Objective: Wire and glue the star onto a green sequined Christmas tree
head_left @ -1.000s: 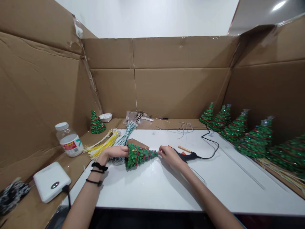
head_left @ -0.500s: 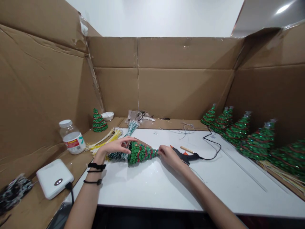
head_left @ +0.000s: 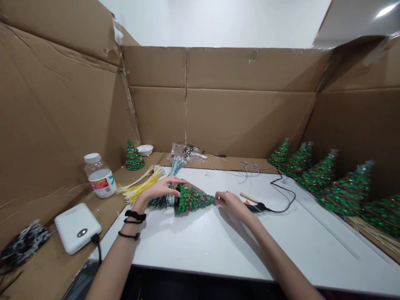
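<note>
A green beaded miniature Christmas tree (head_left: 193, 199) with red garland lies on its side on the white board, base to the left, tip to the right. My left hand (head_left: 161, 188) is by its base, thumb and fingers stretched apart; the thumb is at the base edge, and I cannot tell how firmly it touches. At the narrow tip, my right hand (head_left: 231, 204) has its fingers pinched together, holding the tip end. Those fingers hide any small piece between them. Behind that hand lies a black glue gun (head_left: 256, 207), partly covered, beside a tan stick (head_left: 248, 197).
Yellow and white wire bundles (head_left: 140, 189) and green-white ones (head_left: 176, 167) lie left of the tree. A lidded jar (head_left: 101, 179), a white device (head_left: 78, 229) and another tree (head_left: 133, 157) stand further left. Several finished trees (head_left: 318, 173) line the right; cardboard walls (head_left: 250, 116) surround the board (head_left: 193, 250).
The whole view has shifted, so things sit slightly to the right. Both hands stay at the tree's two ends; more of the glue gun is now hidden behind my right hand.
</note>
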The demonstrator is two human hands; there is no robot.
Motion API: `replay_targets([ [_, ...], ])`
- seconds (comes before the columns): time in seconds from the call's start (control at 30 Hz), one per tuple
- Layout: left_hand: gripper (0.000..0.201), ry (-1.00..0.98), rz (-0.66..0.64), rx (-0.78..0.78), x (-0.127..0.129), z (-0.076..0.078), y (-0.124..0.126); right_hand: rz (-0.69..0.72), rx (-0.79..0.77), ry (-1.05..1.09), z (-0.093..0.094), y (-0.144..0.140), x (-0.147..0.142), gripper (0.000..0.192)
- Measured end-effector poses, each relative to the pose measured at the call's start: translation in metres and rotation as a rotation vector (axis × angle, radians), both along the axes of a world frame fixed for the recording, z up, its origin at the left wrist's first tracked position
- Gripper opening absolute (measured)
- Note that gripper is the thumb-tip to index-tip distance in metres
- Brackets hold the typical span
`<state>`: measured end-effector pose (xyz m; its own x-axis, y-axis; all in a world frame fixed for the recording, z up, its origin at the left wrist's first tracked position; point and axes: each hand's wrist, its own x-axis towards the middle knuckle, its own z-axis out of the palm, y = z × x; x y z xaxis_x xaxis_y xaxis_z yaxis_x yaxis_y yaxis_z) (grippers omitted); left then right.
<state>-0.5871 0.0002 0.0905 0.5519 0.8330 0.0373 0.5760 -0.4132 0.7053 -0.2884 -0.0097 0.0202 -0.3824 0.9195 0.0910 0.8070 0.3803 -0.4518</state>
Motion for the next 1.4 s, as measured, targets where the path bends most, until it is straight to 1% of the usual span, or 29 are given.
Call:
replay_targets([
  [0.1, 0.052, -0.023, -0.006, -0.024, 0.002, -0.005, 0.003, 0.012, 0.005, -0.004, 0.002, 0.0, 0.0, 0.022],
  [0.2, 0.052, -0.039, 0.006, -0.023, 0.007, -0.01, 0.004, -0.003, -0.017, -0.015, 0.007, 0.001, 0.011, 0.019],
  [0.3, 0.051, -0.06, -0.014, -0.01, 0.014, -0.016, 0.005, -0.033, -0.037, -0.041, 0.008, 0.004, 0.023, 0.021],
  [0.37, 0.05, -0.079, -0.017, -0.007, 0.018, -0.02, 0.006, -0.031, -0.022, -0.064, 0.005, 0.008, 0.025, 0.023],
  [0.5, 0.048, -0.112, -0.011, -0.001, 0.022, -0.028, 0.008, 0.025, 0.06, -0.096, -0.005, 0.012, 0.018, 0.025],
  [0.57, 0.048, -0.122, -0.019, -0.009, 0.022, -0.029, 0.008, 0.015, 0.076, -0.126, -0.006, 0.013, 0.018, 0.026],
  [0.67, 0.047, -0.14, -0.034, -0.027, 0.023, -0.031, 0.008, -0.027, 0.061, -0.162, -0.004, 0.016, 0.026, 0.024],
  [0.77, 0.043, -0.156, -0.068, -0.009, 0.024, -0.033, 0.009, -0.035, 0.097, -0.142, -0.007, 0.02, 0.033, 0.025],
  [0.87, 0.038, -0.169, -0.118, 0.028, 0.026, -0.037, 0.013, 0.0, 0.186, -0.122, -0.016, 0.024, 0.032, 0.027],
  [0.93, 0.036, -0.172, -0.144, 0.041, 0.027, -0.04, 0.014, 0.017, 0.217, -0.112, -0.02, 0.026, 0.032, 0.031],
  [1.03, 0.035, -0.175, -0.159, 0.047, 0.028, -0.041, 0.014, -0.002, 0.211, -0.101, -0.021, 0.028, 0.039, 0.036],
  [1.17, 0.034, -0.181, -0.134, 0.033, 0.029, -0.042, 0.014, -0.031, 0.207, -0.072, -0.021, 0.031, 0.047, 0.038],
  [1.3, 0.035, -0.174, -0.137, 0.037, 0.032, -0.043, 0.014, -0.031, 0.199, -0.03, -0.025, 0.032, 0.04, 0.037],
  [1.4, 0.035, -0.143, -0.149, 0.054, 0.032, -0.038, 0.011, -0.036, 0.205, -0.02, -0.026, 0.032, 0.036, 0.036],
])
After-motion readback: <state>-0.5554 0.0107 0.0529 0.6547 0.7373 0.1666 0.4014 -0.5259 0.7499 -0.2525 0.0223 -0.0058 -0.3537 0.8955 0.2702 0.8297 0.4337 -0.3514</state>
